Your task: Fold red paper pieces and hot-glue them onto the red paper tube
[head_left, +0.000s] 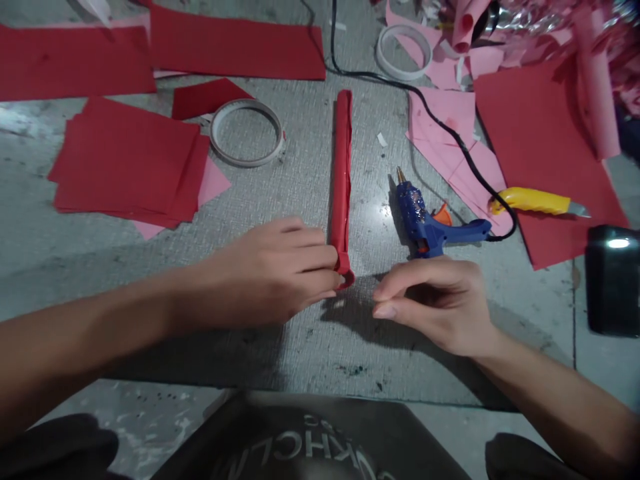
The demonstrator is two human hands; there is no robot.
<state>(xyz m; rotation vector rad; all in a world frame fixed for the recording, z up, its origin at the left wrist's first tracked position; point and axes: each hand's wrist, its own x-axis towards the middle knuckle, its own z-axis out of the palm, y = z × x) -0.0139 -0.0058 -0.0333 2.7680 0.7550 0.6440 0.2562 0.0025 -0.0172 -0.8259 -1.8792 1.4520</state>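
A long, thin red paper roll (342, 167) lies upright in the view on the grey table, with a seam along its right side. My left hand (285, 270) is closed on its near end, where a small red loop of paper sticks out past the fingers. To the right of that end, my right hand (430, 300) is apart from the roll, thumb and forefinger pinched together. Whether anything tiny sits between those fingertips I cannot make out. Just beyond the right hand lies a blue glue gun (423, 217) with an orange trigger, its nozzle facing away from me.
A black cord (450, 130) runs from the glue gun to the far edge. Red paper sheets (125, 157) are stacked at left, beside a tape roll (215, 140). Another tape roll (380, 57) lies farther back. A yellow cutter (535, 200) rests on red paper at right, near a black object (613, 287).
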